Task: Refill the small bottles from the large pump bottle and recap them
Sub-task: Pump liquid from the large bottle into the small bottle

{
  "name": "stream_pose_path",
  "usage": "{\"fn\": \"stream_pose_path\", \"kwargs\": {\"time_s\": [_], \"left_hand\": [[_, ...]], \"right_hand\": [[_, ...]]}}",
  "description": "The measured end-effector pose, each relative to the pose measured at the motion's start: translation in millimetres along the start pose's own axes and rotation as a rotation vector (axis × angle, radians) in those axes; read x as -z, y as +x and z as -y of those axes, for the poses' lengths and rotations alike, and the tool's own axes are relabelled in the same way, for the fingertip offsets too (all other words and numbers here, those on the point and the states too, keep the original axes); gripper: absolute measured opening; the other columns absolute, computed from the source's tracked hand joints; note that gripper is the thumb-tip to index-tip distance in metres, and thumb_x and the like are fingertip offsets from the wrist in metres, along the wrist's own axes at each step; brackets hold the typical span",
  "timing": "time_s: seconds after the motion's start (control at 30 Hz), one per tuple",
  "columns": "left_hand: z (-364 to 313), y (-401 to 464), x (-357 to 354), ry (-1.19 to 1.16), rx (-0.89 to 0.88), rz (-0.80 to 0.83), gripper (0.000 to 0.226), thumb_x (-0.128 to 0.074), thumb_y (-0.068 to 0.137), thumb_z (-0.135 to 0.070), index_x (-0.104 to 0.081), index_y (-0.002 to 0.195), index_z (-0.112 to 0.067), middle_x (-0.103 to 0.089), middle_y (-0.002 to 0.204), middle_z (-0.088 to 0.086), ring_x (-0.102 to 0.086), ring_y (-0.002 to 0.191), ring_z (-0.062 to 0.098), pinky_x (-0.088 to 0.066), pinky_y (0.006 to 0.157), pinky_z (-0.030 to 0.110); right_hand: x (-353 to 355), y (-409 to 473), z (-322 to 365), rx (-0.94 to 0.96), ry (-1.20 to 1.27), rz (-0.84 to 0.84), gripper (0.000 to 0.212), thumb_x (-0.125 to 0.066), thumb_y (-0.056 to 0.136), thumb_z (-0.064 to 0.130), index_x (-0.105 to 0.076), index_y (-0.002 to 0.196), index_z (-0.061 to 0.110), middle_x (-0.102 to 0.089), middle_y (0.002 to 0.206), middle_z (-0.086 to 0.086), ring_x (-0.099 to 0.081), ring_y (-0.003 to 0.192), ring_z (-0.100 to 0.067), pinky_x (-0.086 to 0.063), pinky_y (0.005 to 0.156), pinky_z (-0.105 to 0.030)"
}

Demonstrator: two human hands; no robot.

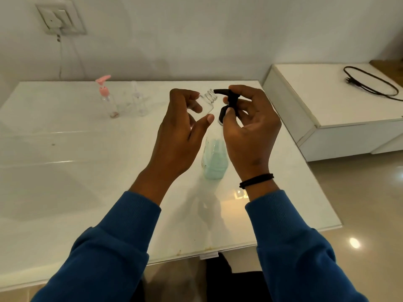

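Observation:
My left hand (181,131) holds a small clear uncapped bottle (207,102), tilted with its threaded neck toward the black spout. My right hand (246,127) grips the black pump head (229,101) of the large pump bottle (214,162), which stands on the white table (87,171) and holds pale green liquid in its lower part. The spout tip almost touches the small bottle's mouth. At the back left stand a small clear bottle with a pink pump cap (106,99) and another clear small bottle (138,100) beside it.
A white low cabinet (327,110) sits to the right of the table, with a black cable (370,83) on top. On the wall at the back left is a socket (58,18) with a thin wire hanging down. Glossy floor lies right of the table.

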State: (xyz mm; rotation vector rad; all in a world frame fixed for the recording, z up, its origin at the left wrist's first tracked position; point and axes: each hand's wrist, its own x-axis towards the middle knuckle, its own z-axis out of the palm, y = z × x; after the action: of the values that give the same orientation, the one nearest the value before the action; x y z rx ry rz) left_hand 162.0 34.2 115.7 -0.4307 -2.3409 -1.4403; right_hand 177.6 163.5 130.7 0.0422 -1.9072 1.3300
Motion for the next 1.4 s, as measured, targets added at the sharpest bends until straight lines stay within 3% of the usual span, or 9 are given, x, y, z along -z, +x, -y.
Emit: {"fn": "stream_pose_path", "kwargs": {"time_s": [0.3,0.47,0.6,0.7,0.87,1.17,1.4], "left_hand": [[-2.2,-0.5,1.4,-0.029,-0.026,-0.098,0.045,-0.068,0.094,-0.034,-0.054,0.13,-0.011,-0.062,0.122,0.004,-0.06,0.093,0.007,-0.043,0.074,0.002],[-5.5,0.1,5.4,-0.078,-0.034,-0.108,0.042,-0.069,0.095,-0.033,-0.059,0.132,-0.017,-0.063,0.117,-0.007,-0.06,0.093,-0.004,-0.046,0.078,0.005],[-5.2,1.0,6.3,-0.08,-0.046,-0.08,0.042,-0.065,0.097,-0.032,-0.057,0.134,-0.017,-0.063,0.117,-0.002,-0.059,0.093,0.002,-0.044,0.078,0.005],[-3.0,-0.1,6.6,-0.078,-0.055,-0.027,0.042,-0.064,0.097,-0.026,-0.052,0.135,-0.013,-0.059,0.124,0.005,-0.056,0.093,0.006,-0.042,0.08,0.006],[1.5,-1.4,10.4,-0.134,-0.009,-0.033,0.041,-0.07,0.094,-0.018,-0.053,0.131,-0.011,-0.063,0.122,0.001,-0.061,0.094,0.011,-0.042,0.077,0.005],[2.8,-3.2,9.9,-0.129,-0.019,-0.119,0.042,-0.077,0.088,-0.022,-0.062,0.126,-0.013,-0.069,0.121,-0.002,-0.066,0.095,0.01,-0.047,0.079,0.007],[3.5,-6.2,9.7,-0.142,-0.005,-0.132,0.043,-0.079,0.087,-0.025,-0.064,0.126,-0.013,-0.069,0.12,-0.007,-0.067,0.094,0.003,-0.049,0.08,0.007]], "right_hand": [[2.6,2.5,-1.3,0.062,-0.035,0.015,0.03,-0.069,0.085,-0.002,-0.069,0.115,0.003,-0.072,0.111,-0.006,-0.072,0.1,-0.016,-0.061,0.089,-0.034],[-1.5,8.3,0.0,0.26,-0.218,-0.094,0.023,-0.075,0.079,-0.007,-0.074,0.1,-0.001,-0.07,0.105,-0.012,-0.07,0.095,-0.022,-0.062,0.084,-0.034],[-1.4,5.5,0.1,0.31,-0.269,-0.103,0.02,-0.076,0.08,-0.007,-0.075,0.1,-0.003,-0.072,0.102,-0.014,-0.071,0.093,-0.023,-0.062,0.083,-0.033],[1.7,6.4,-0.7,0.314,-0.262,-0.102,0.018,-0.075,0.082,-0.006,-0.075,0.1,-0.004,-0.073,0.102,-0.014,-0.072,0.094,-0.024,-0.063,0.081,-0.039],[1.3,5.8,1.7,0.315,-0.257,-0.088,0.016,-0.07,0.084,-0.004,-0.075,0.1,-0.003,-0.074,0.102,-0.013,-0.071,0.094,-0.022,-0.063,0.081,-0.038],[0.0,6.3,-3.0,0.305,-0.317,-0.126,0.019,-0.06,0.083,-0.01,-0.075,0.089,0.0,-0.074,0.093,-0.011,-0.07,0.086,-0.024,-0.062,0.075,-0.04],[2.7,7.5,-3.4,0.282,-0.281,-0.116,0.018,-0.06,0.086,-0.01,-0.076,0.089,-0.001,-0.074,0.091,-0.011,-0.07,0.085,-0.017,-0.061,0.073,-0.032]]}}
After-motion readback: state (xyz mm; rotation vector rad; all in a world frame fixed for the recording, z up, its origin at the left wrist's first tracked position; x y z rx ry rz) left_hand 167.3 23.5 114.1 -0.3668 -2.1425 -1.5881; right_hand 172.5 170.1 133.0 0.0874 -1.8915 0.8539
